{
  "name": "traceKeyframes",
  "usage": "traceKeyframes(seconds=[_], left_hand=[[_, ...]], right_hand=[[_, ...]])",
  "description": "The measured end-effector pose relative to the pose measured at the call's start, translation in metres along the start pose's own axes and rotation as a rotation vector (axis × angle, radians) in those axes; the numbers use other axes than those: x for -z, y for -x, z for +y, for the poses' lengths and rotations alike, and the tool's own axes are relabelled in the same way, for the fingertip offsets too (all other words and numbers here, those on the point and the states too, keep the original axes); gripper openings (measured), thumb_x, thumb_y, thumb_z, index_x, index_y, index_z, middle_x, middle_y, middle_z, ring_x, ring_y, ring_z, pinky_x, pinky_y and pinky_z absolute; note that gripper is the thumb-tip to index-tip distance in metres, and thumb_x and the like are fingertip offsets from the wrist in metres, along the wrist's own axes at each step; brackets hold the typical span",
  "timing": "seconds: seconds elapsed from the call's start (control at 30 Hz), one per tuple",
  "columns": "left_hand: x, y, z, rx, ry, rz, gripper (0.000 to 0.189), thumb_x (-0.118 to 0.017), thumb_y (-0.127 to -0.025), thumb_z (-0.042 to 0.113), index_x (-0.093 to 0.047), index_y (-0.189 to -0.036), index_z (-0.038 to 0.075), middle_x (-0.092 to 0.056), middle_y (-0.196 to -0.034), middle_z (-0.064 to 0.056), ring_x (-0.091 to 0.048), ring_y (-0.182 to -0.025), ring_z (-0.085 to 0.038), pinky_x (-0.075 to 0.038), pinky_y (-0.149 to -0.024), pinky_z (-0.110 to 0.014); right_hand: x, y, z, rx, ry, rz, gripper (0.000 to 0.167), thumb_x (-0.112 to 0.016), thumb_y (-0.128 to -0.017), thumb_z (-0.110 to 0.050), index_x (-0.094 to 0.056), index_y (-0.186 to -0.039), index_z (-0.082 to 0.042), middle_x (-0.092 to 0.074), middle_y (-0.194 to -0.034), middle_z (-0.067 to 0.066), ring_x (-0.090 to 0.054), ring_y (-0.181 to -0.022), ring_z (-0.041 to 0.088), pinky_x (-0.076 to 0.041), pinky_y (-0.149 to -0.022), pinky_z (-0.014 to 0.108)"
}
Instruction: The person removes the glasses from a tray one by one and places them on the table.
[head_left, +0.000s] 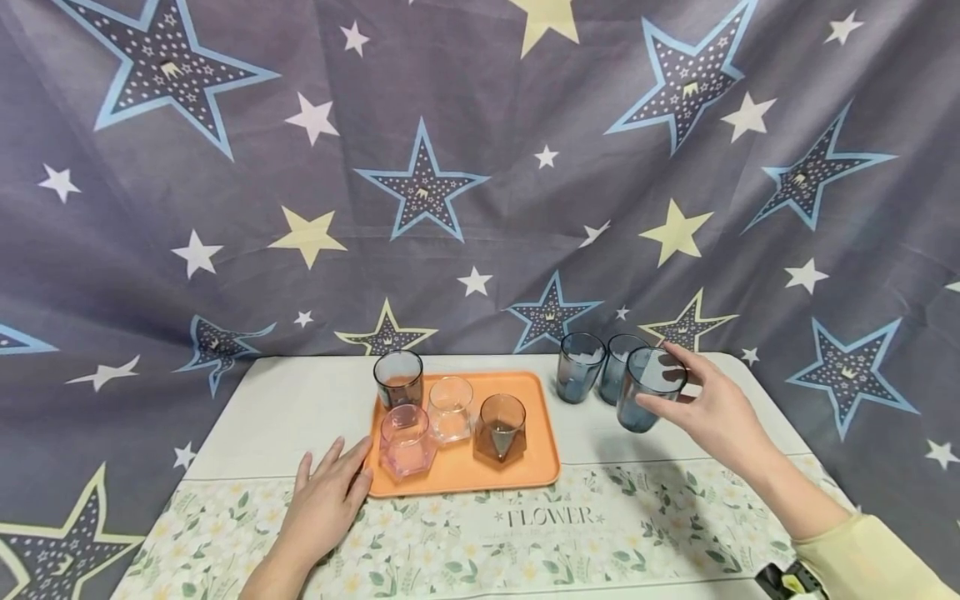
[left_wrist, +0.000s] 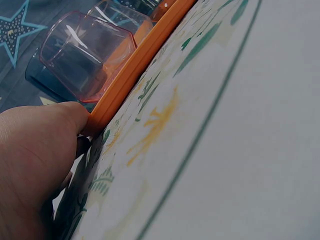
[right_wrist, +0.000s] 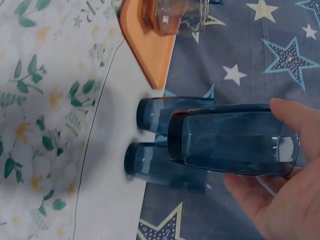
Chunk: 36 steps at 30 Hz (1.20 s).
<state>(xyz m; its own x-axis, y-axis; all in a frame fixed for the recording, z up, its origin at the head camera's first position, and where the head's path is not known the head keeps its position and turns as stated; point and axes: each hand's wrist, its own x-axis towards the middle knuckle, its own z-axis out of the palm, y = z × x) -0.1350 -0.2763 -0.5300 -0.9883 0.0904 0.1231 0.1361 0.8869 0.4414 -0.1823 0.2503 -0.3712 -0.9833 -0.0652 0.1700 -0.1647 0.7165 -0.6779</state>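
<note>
My right hand [head_left: 720,417] holds a blue drinking glass [head_left: 636,407] upright, its thumb and fingers on opposite sides near the rim. In the right wrist view, this glass [right_wrist: 235,142] overlaps two matching blue glasses [right_wrist: 162,167] standing behind it. Over at the left, my left hand [head_left: 324,504] rests against the left edge of an orange tray [head_left: 538,425], fingers extended, thumb touching the rim. On the tray stand a pink glass [head_left: 407,454], a clear glass [head_left: 450,421], a brown glass [head_left: 495,442] and a dark grey-blue glass [head_left: 399,383].
The two standing blue glasses [head_left: 580,371] are close together at the table's back right, apart from the tray. A white tablecloth [head_left: 307,408] with a floral band covers the table. Behind its far edge hangs a grey star-patterned curtain [head_left: 480,108].
</note>
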Motion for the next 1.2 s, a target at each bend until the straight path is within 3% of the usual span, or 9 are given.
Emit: traceKeyframes(seconds=[0.13,0.23,0.47,0.7,0.87,1.2], left_hand=[[0.000,-0.001,0.000,0.001,0.000,-0.002,0.054,-0.059,-0.117,0.031,-0.052,-0.166,0.010,-0.056,-0.164,-0.013,-0.035,-0.160,-0.047,-0.003,-0.129,-0.075],[0.000,-0.001,0.000,0.003,0.001,-0.002,0.054,-0.059,-0.117,0.031,-0.053,-0.166,0.010,-0.056,-0.164,-0.013,-0.035,-0.160,-0.047,-0.003,-0.128,-0.076],[-0.001,-0.001,-0.001,-0.003,0.013,0.001,0.054,-0.060,-0.116,0.030,-0.052,-0.166,0.011,-0.056,-0.164,-0.013,-0.035,-0.160,-0.048,-0.003,-0.128,-0.076],[0.000,-0.001,-0.001,0.003,0.011,-0.009,0.054,-0.059,-0.117,0.031,-0.052,-0.166,0.010,-0.055,-0.165,-0.013,-0.034,-0.161,-0.048,-0.002,-0.128,-0.076],[0.003,0.001,-0.002,0.003,0.004,-0.007,0.054,-0.059,-0.117,0.032,-0.052,-0.166,0.010,-0.056,-0.164,-0.014,-0.035,-0.160,-0.048,-0.003,-0.128,-0.076],[-0.001,-0.001,-0.002,-0.006,0.006,-0.005,0.054,-0.059,-0.117,0.032,-0.052,-0.166,0.010,-0.056,-0.164,-0.013,-0.034,-0.160,-0.048,-0.003,-0.128,-0.076]], right_hand=[[0.003,-0.001,0.008,-0.032,0.032,0.006,0.106,-0.089,-0.094,-0.050,-0.035,-0.173,-0.006,-0.061,-0.149,0.020,-0.060,-0.135,0.044,-0.056,-0.095,0.050],[0.004,-0.002,0.016,-0.049,0.037,0.004,0.106,-0.088,-0.095,-0.050,-0.033,-0.174,-0.005,-0.058,-0.153,0.023,-0.057,-0.138,0.047,-0.055,-0.097,0.054],[0.008,-0.005,0.035,-0.084,0.045,0.005,0.108,-0.086,-0.097,-0.050,-0.027,-0.175,-0.003,-0.056,-0.155,0.027,-0.054,-0.139,0.050,-0.055,-0.092,0.050],[0.012,-0.015,0.050,-0.108,0.075,0.006,0.108,-0.084,-0.099,-0.049,-0.025,-0.174,0.000,-0.052,-0.156,0.031,-0.050,-0.140,0.054,-0.054,-0.097,0.064],[0.013,-0.023,0.061,-0.134,0.074,0.017,0.107,-0.083,-0.100,-0.050,-0.026,-0.173,0.002,-0.051,-0.157,0.034,-0.049,-0.140,0.056,-0.053,-0.098,0.067],[0.013,-0.037,0.080,-0.178,0.072,0.053,0.107,-0.083,-0.100,-0.047,-0.025,-0.171,0.008,-0.047,-0.158,0.038,-0.054,-0.134,0.054,-0.056,-0.092,0.061]])
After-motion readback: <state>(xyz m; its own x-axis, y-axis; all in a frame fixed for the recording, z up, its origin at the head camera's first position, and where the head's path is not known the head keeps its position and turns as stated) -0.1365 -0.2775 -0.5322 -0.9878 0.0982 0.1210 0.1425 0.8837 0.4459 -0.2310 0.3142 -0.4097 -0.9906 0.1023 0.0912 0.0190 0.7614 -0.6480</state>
